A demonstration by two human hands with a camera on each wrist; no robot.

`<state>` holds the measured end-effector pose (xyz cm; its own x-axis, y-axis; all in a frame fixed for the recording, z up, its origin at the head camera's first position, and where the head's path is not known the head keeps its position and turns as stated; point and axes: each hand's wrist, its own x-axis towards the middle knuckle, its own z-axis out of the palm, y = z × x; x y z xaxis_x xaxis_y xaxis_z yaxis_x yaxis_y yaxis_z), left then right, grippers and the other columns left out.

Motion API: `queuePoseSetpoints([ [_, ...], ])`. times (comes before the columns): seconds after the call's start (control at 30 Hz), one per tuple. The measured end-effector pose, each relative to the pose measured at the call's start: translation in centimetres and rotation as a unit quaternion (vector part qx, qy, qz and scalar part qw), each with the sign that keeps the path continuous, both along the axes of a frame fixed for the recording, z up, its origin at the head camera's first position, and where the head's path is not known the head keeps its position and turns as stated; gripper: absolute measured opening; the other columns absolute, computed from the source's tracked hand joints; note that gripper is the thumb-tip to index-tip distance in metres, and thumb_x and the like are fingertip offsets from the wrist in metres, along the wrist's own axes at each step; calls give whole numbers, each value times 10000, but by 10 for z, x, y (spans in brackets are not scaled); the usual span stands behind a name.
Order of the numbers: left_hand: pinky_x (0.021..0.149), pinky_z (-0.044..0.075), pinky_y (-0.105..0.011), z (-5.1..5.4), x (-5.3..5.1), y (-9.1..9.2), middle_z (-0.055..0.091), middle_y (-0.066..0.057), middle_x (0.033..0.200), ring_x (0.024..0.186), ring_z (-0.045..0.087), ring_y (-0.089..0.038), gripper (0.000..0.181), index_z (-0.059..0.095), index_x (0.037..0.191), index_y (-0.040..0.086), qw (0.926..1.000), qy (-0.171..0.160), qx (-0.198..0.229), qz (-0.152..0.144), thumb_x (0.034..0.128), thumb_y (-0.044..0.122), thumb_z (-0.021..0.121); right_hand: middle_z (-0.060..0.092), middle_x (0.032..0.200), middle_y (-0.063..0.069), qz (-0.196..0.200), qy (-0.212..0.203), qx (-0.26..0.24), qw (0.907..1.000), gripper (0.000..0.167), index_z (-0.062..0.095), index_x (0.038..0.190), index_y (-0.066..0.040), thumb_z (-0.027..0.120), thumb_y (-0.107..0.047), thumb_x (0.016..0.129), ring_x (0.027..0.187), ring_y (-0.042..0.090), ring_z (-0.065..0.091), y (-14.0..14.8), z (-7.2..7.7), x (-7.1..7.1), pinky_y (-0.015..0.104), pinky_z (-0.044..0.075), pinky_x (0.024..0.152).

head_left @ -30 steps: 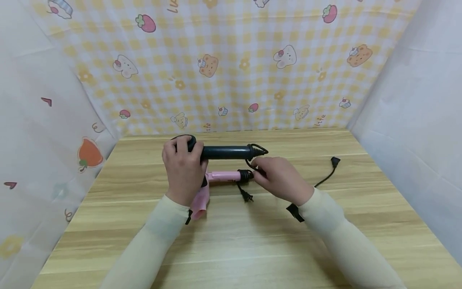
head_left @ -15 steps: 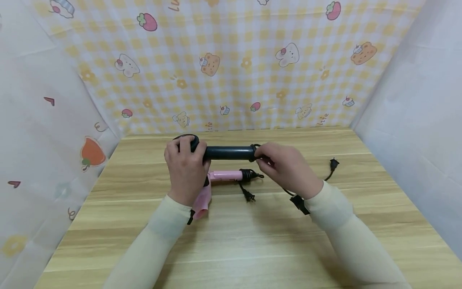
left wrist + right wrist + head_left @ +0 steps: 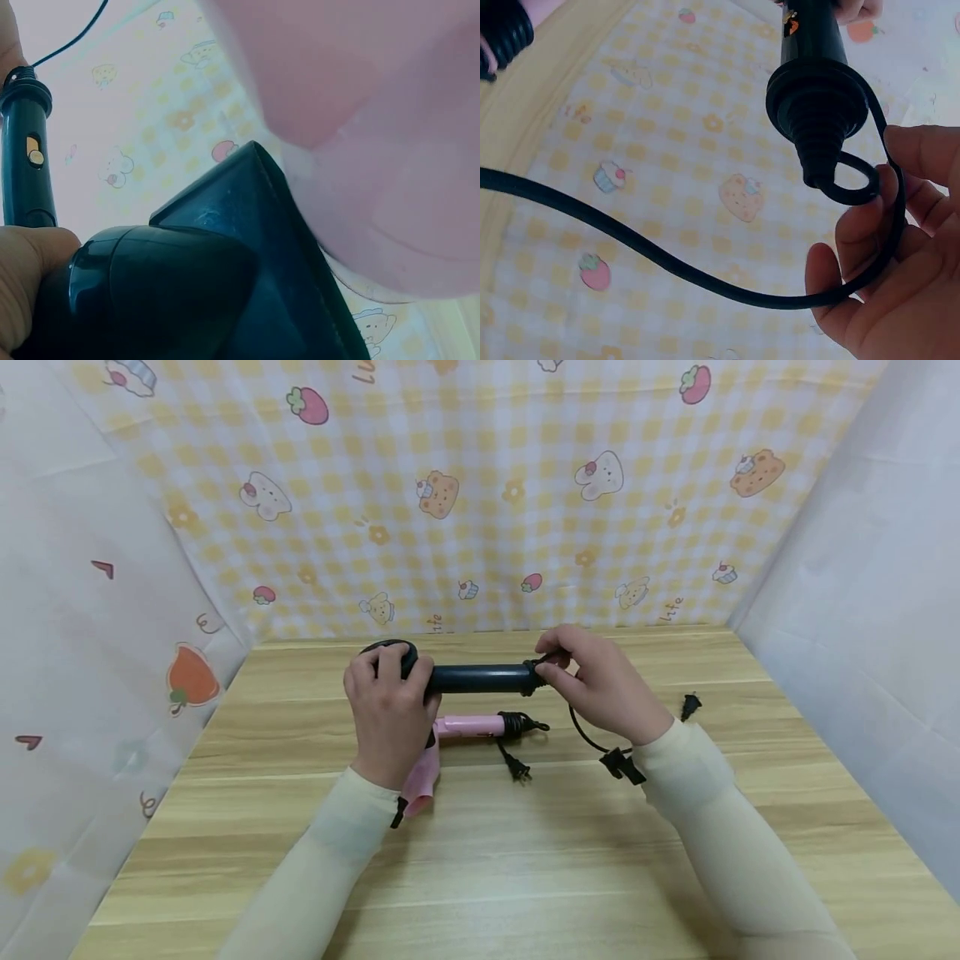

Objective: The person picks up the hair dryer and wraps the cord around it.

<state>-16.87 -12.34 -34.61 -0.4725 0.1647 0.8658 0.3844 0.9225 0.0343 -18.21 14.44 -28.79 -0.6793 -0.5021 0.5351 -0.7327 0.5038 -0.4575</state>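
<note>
My left hand grips a black hair dryer by its head, holding it above the table with the handle pointing right. Its flat nozzle shows close up in the left wrist view. At the handle's end, my right hand pinches the black cord, which loops at the ribbed sleeve and runs around the end collar. The rest of the cord hangs in a curve below the right hand. Behind the left hand lies a pink hair dryer with black cord wound round its handle end; the left hand partly hides it.
The pink dryer's plug lies on the wooden table. A second black plug is farther right, beyond the right wrist. A patterned cloth stands at the back, with white sheets on both sides.
My right hand has moved up from below the handle's end to its collar, bringing the cord against it. The left hand holds the black hair dryer almost still.
</note>
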Motion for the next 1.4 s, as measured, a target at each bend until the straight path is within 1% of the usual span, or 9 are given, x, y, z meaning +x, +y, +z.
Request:
queuePoseSetpoints([
  [0.13, 854, 378, -579, -1, 0, 0, 553, -196, 1147, 1025, 453, -436, 178, 676, 926, 56, 9999, 109, 37, -43, 788, 97, 782, 640, 960, -24, 5, -707, -79, 9975, 103, 609, 1072, -126, 636, -123, 973, 883, 118, 586, 2, 1, -8, 312, 435, 611],
  [0.23, 853, 378, -580, -2, -1, 0, 557, -194, 1140, 1023, 455, -437, 165, 673, 921, 57, 9998, 173, 61, -79, 791, 89, 770, 638, 1012, -1, 107, -1258, -284, 9916, 111, 592, 1093, -121, 616, -140, 986, 943, 141, 593, 4, 2, -16, 357, 468, 726],
  [0.33, 854, 376, -580, -3, -1, 0, 559, -192, 1140, 1027, 456, -438, 166, 671, 920, 57, 9997, 203, 77, -96, 790, 87, 768, 622, 1041, 42, 211, -1801, -561, 9818, 124, 584, 1101, -100, 612, -142, 988, 952, 175, 588, 6, 2, -24, 391, 472, 803],
  [0.47, 858, 374, -581, -3, -1, 0, 558, -188, 1140, 1034, 455, -436, 164, 669, 920, 56, 9997, 206, 80, -111, 794, 90, 768, 613, 990, 77, 253, -2291, -801, 9698, 112, 592, 1085, -93, 612, -146, 988, 853, 211, 561, 8, 0, -34, 351, 474, 732],
  [0.63, 862, 373, -578, -3, -1, 1, 558, -185, 1137, 1039, 456, -435, 150, 664, 916, 54, 9996, 208, 106, -131, 800, 81, 755, 600, 932, 91, 250, -2373, -910, 9669, 106, 602, 1056, -93, 613, -178, 993, 785, 227, 517, 9, -9, -45, 324, 445, 682],
  [0.83, 858, 373, -577, -3, -1, 0, 561, -187, 1136, 1040, 456, -431, 138, 671, 917, 51, 9996, 216, 141, -116, 805, 78, 747, 636, 1034, 66, 116, -2517, -993, 9626, 155, 631, 1065, -80, 608, -219, 999, 860, 201, 559, 6, -22, -53, 324, 475, 747],
  [1.23, 857, 372, -577, -4, -1, 0, 559, -188, 1138, 1043, 452, -431, 116, 664, 923, 53, 9995, 235, 184, -90, 823, 76, 718, 645, 1043, 61, -27, -2623, -894, 9608, 220, 668, 1063, -76, 567, -266, 1017, 882, 221, 550, 2, -44, -60, 362, 444, 797],
  [1.33, 856, 371, -579, -4, -1, -1, 561, -189, 1136, 1036, 449, -431, 124, 667, 922, 51, 9994, 259, 206, -85, 810, 66, 718, 658, 1026, 72, 53, -2678, -925, 9590, 234, 677, 1055, -80, 548, -272, 1025, 894, 236, 560, 0, -50, -62, 388, 443, 823],
  [1.4, 854, 370, -580, -4, -2, 0, 562, -188, 1134, 1035, 447, -430, 123, 670, 922, 52, 9993, 276, 217, -93, 809, 63, 717, 666, 1041, 61, 102, -2662, -888, 9598, 194, 681, 1055, -93, 546, -229, 1027, 945, 222, 574, 0, -56, -62, 397, 442, 866],
])
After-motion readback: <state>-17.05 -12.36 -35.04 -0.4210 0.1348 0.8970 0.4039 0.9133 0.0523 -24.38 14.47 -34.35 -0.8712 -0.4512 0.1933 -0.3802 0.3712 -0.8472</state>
